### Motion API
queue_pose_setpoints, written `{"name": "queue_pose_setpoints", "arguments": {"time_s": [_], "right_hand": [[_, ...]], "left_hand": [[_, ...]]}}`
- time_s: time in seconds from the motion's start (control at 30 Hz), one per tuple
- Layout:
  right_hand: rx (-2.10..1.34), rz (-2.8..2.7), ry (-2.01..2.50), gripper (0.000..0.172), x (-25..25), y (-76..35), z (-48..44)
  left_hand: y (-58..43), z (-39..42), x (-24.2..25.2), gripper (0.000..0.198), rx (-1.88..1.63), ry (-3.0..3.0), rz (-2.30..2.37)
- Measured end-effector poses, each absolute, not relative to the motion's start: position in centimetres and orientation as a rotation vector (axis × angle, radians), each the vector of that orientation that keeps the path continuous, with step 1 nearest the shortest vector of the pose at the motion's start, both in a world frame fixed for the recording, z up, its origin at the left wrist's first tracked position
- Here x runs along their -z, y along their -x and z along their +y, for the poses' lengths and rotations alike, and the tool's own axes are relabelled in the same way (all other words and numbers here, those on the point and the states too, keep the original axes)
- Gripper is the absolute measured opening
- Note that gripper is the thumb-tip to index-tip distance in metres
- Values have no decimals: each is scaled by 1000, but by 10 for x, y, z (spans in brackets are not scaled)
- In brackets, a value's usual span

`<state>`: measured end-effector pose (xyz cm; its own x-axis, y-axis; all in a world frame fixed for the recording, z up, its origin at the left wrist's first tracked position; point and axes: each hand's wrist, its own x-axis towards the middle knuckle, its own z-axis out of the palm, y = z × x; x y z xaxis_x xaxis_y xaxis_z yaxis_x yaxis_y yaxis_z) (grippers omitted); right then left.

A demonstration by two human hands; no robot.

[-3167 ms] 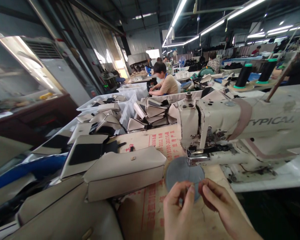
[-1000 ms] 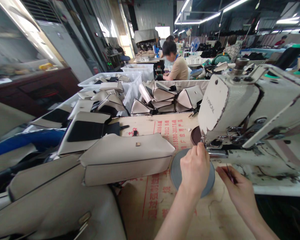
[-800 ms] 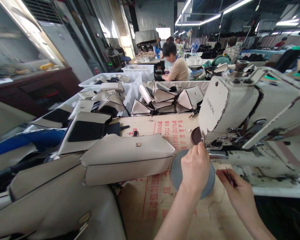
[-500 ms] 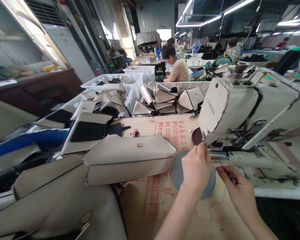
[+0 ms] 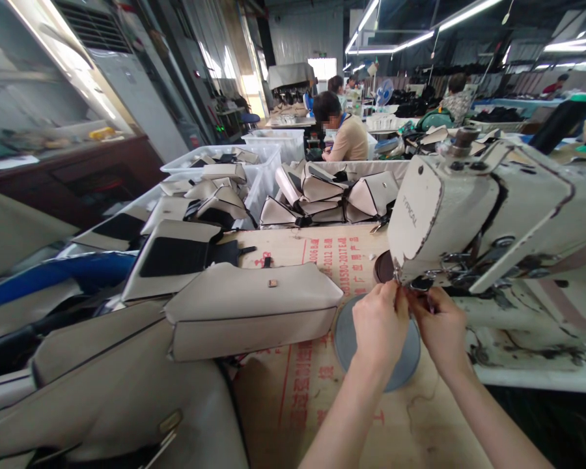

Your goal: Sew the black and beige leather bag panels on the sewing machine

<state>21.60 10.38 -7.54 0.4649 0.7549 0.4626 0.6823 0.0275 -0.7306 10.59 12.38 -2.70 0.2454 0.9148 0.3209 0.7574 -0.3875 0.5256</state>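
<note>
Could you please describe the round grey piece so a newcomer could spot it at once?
Find the cream sewing machine marked TYPICAL, then the red-printed board in front of it. The flat grey disc lies there beneath the person's left hand, paler and nearer than the dark round piece behind it.

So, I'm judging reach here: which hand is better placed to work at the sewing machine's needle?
Probably the left hand: its fingertips sit right at the needle under the sewing machine head, above the grey round disc. The right hand is close too, but lies slightly farther off.
</note>
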Motion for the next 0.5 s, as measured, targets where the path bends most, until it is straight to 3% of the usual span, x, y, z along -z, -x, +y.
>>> {"name": "queue_pose_setpoints", "arguments": {"time_s": [0.23, 0.33, 0.5], "right_hand": [[-85, -1231, 1672, 32, 75, -222, 100], [-391, -1401, 1578, 30, 74, -231, 89], [-830, -1508, 1503, 30, 74, -241, 76]], "left_hand": [[-91, 126, 29, 19, -1041, -2317, 1456], [-78, 118, 38, 32, -1216, -2382, 1269], [-75, 100, 55, 41, -866, -2415, 861]]}}
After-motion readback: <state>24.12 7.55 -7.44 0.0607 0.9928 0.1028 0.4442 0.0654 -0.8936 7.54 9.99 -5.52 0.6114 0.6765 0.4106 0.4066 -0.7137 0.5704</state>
